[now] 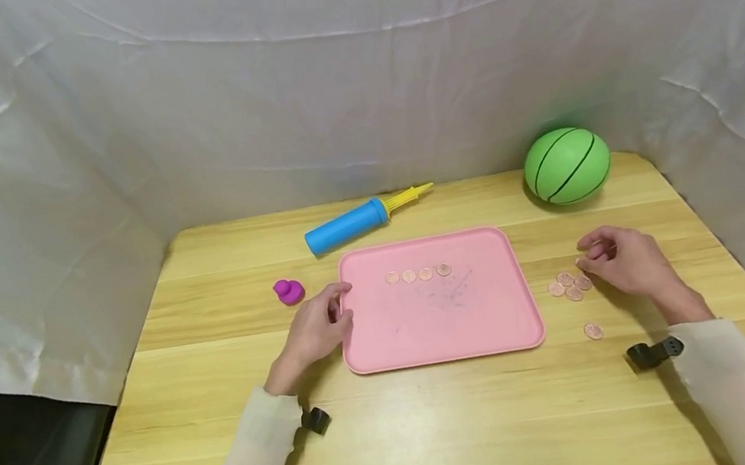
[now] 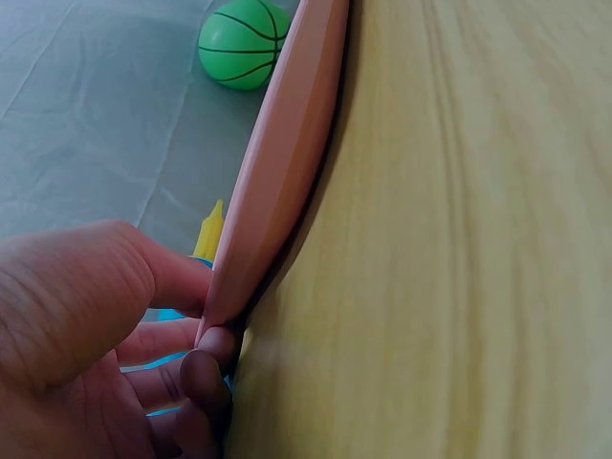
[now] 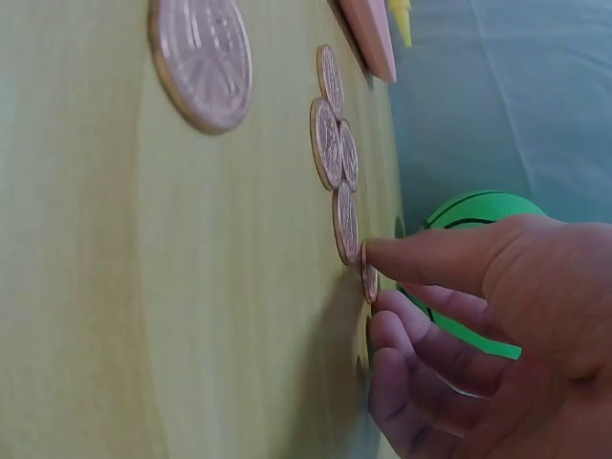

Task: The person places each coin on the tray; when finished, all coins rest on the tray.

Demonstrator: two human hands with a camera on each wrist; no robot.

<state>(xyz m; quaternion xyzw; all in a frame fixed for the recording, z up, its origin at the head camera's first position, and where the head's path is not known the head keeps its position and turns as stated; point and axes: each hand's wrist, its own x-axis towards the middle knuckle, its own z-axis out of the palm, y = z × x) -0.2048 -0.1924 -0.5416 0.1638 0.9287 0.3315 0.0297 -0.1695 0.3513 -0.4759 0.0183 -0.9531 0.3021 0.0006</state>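
Observation:
A pink tray (image 1: 442,333) lies mid-table with a row of several copper coins (image 1: 417,274) near its far side. My left hand (image 1: 342,303) grips the tray's left rim; in the left wrist view the thumb lies on top of the rim (image 2: 277,172) and the fingers (image 2: 206,368) curl beneath it. My right hand (image 1: 584,256) hovers right of the tray over a cluster of loose coins (image 1: 569,285). In the right wrist view its fingertips (image 3: 382,258) pinch one coin (image 3: 369,283) at the end of that cluster (image 3: 333,143).
One coin (image 1: 593,330) lies apart, nearer the front edge. A green ball (image 1: 567,165) sits at the back right, a blue pump with a yellow nozzle (image 1: 360,220) behind the tray, a small magenta object (image 1: 289,291) to its left. White cloth walls the table in.

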